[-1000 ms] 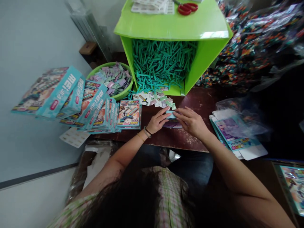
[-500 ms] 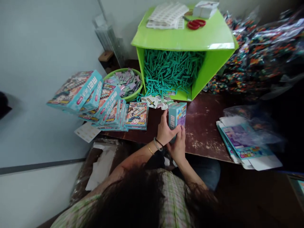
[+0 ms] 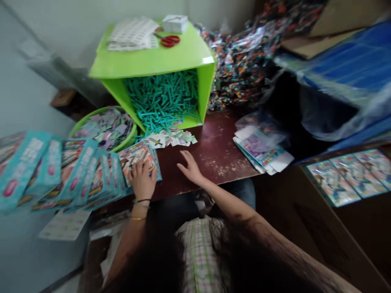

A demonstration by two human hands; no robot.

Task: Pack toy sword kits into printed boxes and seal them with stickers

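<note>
My left hand (image 3: 143, 179) lies with spread fingers on the printed face of a teal cardboard box (image 3: 152, 156). This box is at the right end of a row of similar boxes (image 3: 80, 171) leaning over one another. My right hand (image 3: 191, 169) is held over the dark red table (image 3: 214, 152), fingers apart and nothing in them. Just beyond it lie small cards and packets (image 3: 177, 137), one card showing a pixel sword.
A green bin (image 3: 155, 61) on its side holds many teal sticks (image 3: 161, 97). Beside it is a green basket (image 3: 134, 136) of small packets. Scissors (image 3: 170, 40) lie on the bin. Flattened boxes (image 3: 262, 148) rest at the right, bags of colourful pieces (image 3: 241, 65) behind.
Both hands held a teal box upright; now the right hand has let go and the left hand rests on a box at the row's end. The view has swung to the right.
</note>
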